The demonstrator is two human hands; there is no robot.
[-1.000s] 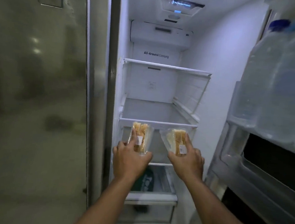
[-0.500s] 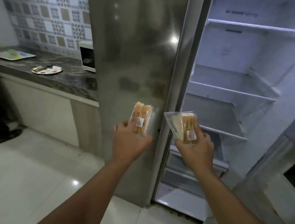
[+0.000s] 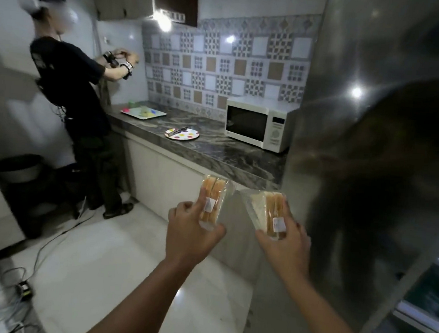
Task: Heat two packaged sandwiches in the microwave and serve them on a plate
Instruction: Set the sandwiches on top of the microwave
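Note:
My left hand (image 3: 190,232) grips one packaged sandwich (image 3: 213,195) upright, a clear wrapper with a small white label. My right hand (image 3: 287,248) holds the second packaged sandwich (image 3: 265,210), a triangular pack tilted to the left. Both are held out in front of me at chest height, apart from each other. A white microwave (image 3: 259,122) with its door closed stands on the dark marble counter (image 3: 214,152) against the fridge side. A round plate with coloured dots (image 3: 182,134) lies on the counter left of the microwave, with a dark utensil across it.
The steel fridge door (image 3: 362,125) fills the right side, its open compartment at the lower right. Another person (image 3: 73,95) stands at the counter's far left by a colourful tray (image 3: 143,112). Cables (image 3: 24,287) lie on the white floor at left, near a dark bin (image 3: 18,167).
My view has swung left from the fridge interior to the kitchen counter. Both hands have drawn the sandwiches out of the fridge and still hold them.

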